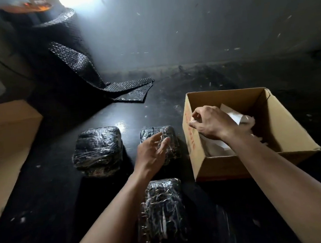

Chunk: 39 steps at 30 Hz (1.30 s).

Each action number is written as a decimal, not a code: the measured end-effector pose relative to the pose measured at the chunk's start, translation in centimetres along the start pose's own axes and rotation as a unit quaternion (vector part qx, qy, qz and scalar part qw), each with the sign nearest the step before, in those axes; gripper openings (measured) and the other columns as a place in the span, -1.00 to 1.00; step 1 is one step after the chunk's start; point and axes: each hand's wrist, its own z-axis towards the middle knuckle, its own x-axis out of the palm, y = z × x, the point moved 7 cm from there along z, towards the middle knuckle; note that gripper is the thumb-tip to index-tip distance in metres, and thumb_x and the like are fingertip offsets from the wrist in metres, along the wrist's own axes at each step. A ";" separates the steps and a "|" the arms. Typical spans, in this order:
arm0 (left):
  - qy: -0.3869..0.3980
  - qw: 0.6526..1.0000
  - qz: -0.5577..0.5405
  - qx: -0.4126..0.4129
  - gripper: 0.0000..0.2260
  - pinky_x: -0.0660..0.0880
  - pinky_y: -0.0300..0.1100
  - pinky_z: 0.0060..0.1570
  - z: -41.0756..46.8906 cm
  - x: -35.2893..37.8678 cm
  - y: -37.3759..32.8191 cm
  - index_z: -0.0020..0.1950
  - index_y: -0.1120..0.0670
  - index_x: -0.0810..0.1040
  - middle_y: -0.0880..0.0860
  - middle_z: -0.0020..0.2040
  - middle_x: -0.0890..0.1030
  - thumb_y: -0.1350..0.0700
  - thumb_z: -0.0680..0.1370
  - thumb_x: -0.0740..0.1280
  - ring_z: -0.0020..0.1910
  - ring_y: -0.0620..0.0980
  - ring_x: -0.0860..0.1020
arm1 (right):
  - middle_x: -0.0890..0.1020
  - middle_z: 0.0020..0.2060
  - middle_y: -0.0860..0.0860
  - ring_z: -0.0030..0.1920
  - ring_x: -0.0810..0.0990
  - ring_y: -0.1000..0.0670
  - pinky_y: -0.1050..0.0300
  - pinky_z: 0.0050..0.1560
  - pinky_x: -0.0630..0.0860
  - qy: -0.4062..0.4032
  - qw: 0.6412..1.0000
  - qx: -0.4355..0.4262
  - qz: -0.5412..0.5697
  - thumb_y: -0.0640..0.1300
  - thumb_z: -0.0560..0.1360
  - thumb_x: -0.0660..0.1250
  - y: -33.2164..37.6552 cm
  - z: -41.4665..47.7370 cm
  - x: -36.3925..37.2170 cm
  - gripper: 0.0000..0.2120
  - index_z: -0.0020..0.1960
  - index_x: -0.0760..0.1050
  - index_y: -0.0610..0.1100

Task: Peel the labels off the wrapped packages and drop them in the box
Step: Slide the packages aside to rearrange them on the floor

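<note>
Three black packages wrapped in clear film lie on the dark floor: a large one [99,150] at the left, a smaller one [163,138] in the middle and a long one [162,210] nearest me. My left hand [152,152] hovers over the middle package with its fingers spread, holding nothing. To the right stands an open cardboard box [275,129] with white peeled labels [232,115] inside. My right hand [210,123] is over the box's left wall, fingers curled loosely; whether a label is pinched in it I cannot tell.
A roll of black bubble wrap [82,66] unrolls across the floor at the back left. A second, closed cardboard box [3,141] stands at the left edge. A dark wall runs behind, with bright light at the top.
</note>
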 end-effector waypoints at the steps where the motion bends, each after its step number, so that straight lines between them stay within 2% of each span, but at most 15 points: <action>1: -0.011 1.000 0.004 0.001 -0.61 0.64 -0.16 0.02 -0.8 -1.5 0.8 0.30 0.01 0.62 0.03 0.13 0.70 -0.18 0.57 0.36 0.03 -0.14 0.67 | 0.65 0.17 -0.09 0.18 0.59 -0.13 -0.08 0.15 0.56 0.005 1.000 0.000 0.001 0.11 0.52 0.37 1.4 0.1 0.6 -0.64 0.21 0.57 -0.09; 5: -0.078 0.995 0.057 0.023 -0.81 0.57 -0.28 -0.18 -4.1 -8.3 4.6 -0.09 -0.03 0.70 -0.12 -0.23 0.70 -0.12 0.55 0.40 -0.26 -0.29 0.62 | 0.65 0.16 -0.09 0.16 0.60 -0.12 -0.06 0.18 0.55 0.040 0.999 -0.006 0.010 0.12 0.54 0.35 7.2 0.9 4.1 -0.61 0.24 0.55 -0.10; 8: -0.090 0.992 0.085 0.010 -0.79 0.59 -0.19 -0.21 -6.5 -12.7 10.0 -0.13 -0.04 0.67 -0.17 -0.25 0.67 -0.14 0.55 0.38 -0.27 -0.26 0.62 | 0.65 0.15 -0.10 0.14 0.60 -0.12 -0.06 0.17 0.55 0.063 0.998 0.002 0.026 0.15 0.54 0.33 11.6 1.8 7.4 -0.61 0.22 0.54 -0.10; 10: -0.070 0.989 0.133 -0.005 -0.77 0.60 -0.12 -0.12 -8.1 -14.5 14.8 -0.03 -0.06 0.67 -0.16 -0.14 0.68 -0.18 0.55 0.35 -0.16 -0.22 0.63 | 0.63 0.19 -0.12 0.18 0.58 -0.14 -0.07 0.21 0.53 0.079 0.996 0.004 0.040 0.18 0.54 0.32 14.7 2.2 10.1 -0.56 0.25 0.52 -0.12; 13: -0.006 0.971 0.230 -0.067 -0.59 0.52 -0.09 0.18 -10.1 -16.1 22.0 0.29 -0.01 0.58 -0.05 0.18 0.63 -0.22 0.56 0.31 0.21 -0.04 0.55 | 0.52 0.35 -0.17 0.32 0.50 -0.18 -0.08 0.32 0.45 0.115 0.991 0.026 0.069 0.25 0.56 0.27 18.7 2.6 14.8 -0.38 0.43 0.36 -0.15; 16: 0.045 0.948 0.293 -0.118 -0.41 0.33 -0.05 0.43 -11.4 -17.4 27.3 0.50 0.07 0.40 0.08 0.45 0.45 -0.25 0.58 0.26 0.47 0.05 0.33 | 0.37 0.47 -0.23 0.44 0.38 -0.22 -0.10 0.43 0.33 0.146 0.981 0.067 0.111 0.32 0.55 0.20 21.4 3.0 19.3 -0.21 0.57 0.10 -0.15; 20: 0.103 0.908 0.383 -0.130 -0.33 0.08 0.10 0.56 -11.8 -18.4 31.3 0.63 -0.10 0.05 0.13 0.62 0.12 -0.31 0.60 0.14 0.61 0.12 0.03 | 0.25 0.54 -0.21 0.50 0.30 -0.23 -0.10 0.51 0.21 0.186 0.958 0.119 0.184 0.41 0.51 0.15 22.2 3.6 24.1 -0.05 0.62 -0.22 -0.05; 23: 0.120 0.900 0.396 -0.139 -0.32 0.00 0.20 0.55 -11.3 -19.0 32.4 0.64 -0.13 -0.04 0.18 0.64 -0.01 -0.33 0.60 0.10 0.62 0.17 -0.08 | 0.17 0.58 -0.09 0.54 0.23 -0.13 -0.06 0.54 0.17 0.160 0.938 0.142 0.274 0.36 0.44 0.35 21.8 4.4 25.1 0.01 0.63 -0.12 -0.05; 25: 0.137 0.893 0.404 -0.141 -0.32 -0.04 0.23 0.55 -11.0 -19.0 32.8 0.64 -0.14 -0.06 0.18 0.64 -0.06 -0.35 0.59 0.07 0.62 0.18 -0.13 | 0.18 0.58 -0.06 0.50 0.32 -0.11 -0.09 0.47 0.32 0.149 0.908 0.162 0.355 0.25 0.32 0.54 21.3 5.0 25.3 0.11 0.62 -0.02 -0.06; 27: 0.143 0.891 0.407 -0.141 -0.32 -0.05 0.24 0.54 -10.7 -19.0 32.9 0.64 -0.15 -0.06 0.17 0.65 -0.08 -0.37 0.59 0.05 0.62 0.18 -0.14 | 0.24 0.57 -0.04 0.30 0.56 -0.14 -0.18 0.19 0.59 0.158 0.858 0.199 0.447 0.12 0.16 0.68 21.0 5.0 25.7 0.21 0.61 0.05 -0.04; 29: 0.144 0.892 0.405 -0.142 -0.32 -0.05 0.24 0.55 -10.6 -19.1 33.0 0.63 -0.16 -0.04 0.16 0.65 -0.09 -0.37 0.58 0.05 0.62 0.17 -0.14 | 0.30 0.54 -0.03 0.09 0.69 -0.15 -0.16 0.00 0.66 0.161 0.825 0.207 0.501 -0.06 0.17 0.70 21.2 4.6 25.8 0.16 0.59 0.11 -0.03; 31: 0.143 0.893 0.403 -0.141 -0.33 -0.05 0.23 0.55 -10.6 -19.3 33.1 0.63 -0.18 -0.04 0.15 0.65 -0.09 -0.38 0.58 0.05 0.62 0.15 -0.14 | 0.32 0.53 -0.03 0.14 0.68 -0.13 -0.14 0.09 0.64 0.148 0.822 0.201 0.512 -0.09 0.13 0.73 21.1 3.9 25.7 0.14 0.57 0.19 0.01; 34: 0.148 0.894 0.399 -0.142 -0.36 -0.04 0.21 0.55 -10.5 -19.7 33.2 0.63 -0.19 -0.01 0.14 0.65 -0.07 -0.35 0.60 0.06 0.62 0.14 -0.13 | 0.41 0.47 0.04 0.27 0.60 -0.10 -0.19 0.28 0.53 0.131 0.833 0.186 0.504 0.08 0.00 0.75 21.0 1.8 25.0 0.15 0.50 0.30 0.13; 36: 0.149 0.895 0.395 -0.147 -0.37 -0.05 0.21 0.55 -10.4 -19.9 33.3 0.63 -0.19 0.01 0.14 0.65 -0.07 -0.34 0.60 0.07 0.62 0.14 -0.12 | 0.41 0.46 0.04 0.27 0.60 -0.12 -0.19 0.28 0.53 0.130 0.825 0.179 0.520 0.07 0.04 0.74 21.4 -0.3 24.5 0.07 0.46 0.34 0.20; 39: 0.121 0.900 0.376 -0.184 -0.39 -0.09 0.23 0.55 -10.5 -20.9 33.9 0.62 -0.22 0.04 0.12 0.65 -0.06 -0.33 0.60 0.08 0.62 0.15 -0.12 | 0.33 0.48 0.10 0.42 0.40 -0.01 -0.02 0.43 0.38 0.125 0.838 0.155 0.508 -0.01 0.20 0.70 22.4 -4.0 23.5 -0.05 0.48 0.33 0.19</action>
